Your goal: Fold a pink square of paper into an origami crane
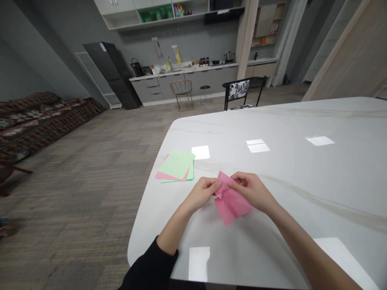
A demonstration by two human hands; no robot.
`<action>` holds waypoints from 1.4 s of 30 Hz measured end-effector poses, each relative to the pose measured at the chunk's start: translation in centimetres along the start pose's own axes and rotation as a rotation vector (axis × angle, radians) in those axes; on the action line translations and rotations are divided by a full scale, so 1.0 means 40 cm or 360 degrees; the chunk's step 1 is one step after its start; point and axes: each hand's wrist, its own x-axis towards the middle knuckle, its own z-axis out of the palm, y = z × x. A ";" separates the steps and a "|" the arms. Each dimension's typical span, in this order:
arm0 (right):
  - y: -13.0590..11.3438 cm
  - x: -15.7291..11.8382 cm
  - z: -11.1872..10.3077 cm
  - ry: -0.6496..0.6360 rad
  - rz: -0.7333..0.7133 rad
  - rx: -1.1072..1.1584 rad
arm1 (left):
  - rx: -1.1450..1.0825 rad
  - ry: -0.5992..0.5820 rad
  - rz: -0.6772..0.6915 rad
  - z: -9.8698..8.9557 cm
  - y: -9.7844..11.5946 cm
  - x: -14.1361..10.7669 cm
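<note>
The person has 2 bare hands, the left hand [203, 191] and the right hand [255, 191], both with slim fingers. On the left forearm [175, 225] there is 1 plain black sleeve [148, 264], whose edge stops below the elbow. The right forearm [294, 231] is bare until the border of the view.

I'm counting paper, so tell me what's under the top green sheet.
Under the top green sheet, pink paper and more green paper show; anything fully covered is hidden.
</note>
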 end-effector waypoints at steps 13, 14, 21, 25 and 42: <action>0.004 -0.001 0.020 0.0515 -0.0062 0.0207 | -0.0760 0.0396 0.0095 0.034 -0.009 0.008; 0.005 -0.004 0.030 0.0507 -0.0073 0.0237 | -0.0789 0.0402 0.0099 0.038 -0.007 0.006; 0.027 -0.005 0.059 0.0423 -0.0333 0.0154 | -0.0962 0.0595 0.0095 0.040 -0.013 0.004; 0.033 -0.006 0.062 0.0287 -0.0606 -0.0168 | -0.0998 0.0630 0.0004 0.037 -0.013 0.003; 0.030 -0.010 0.065 0.0432 -0.0164 0.0029 | -0.0966 0.0423 -0.0032 0.026 -0.024 0.006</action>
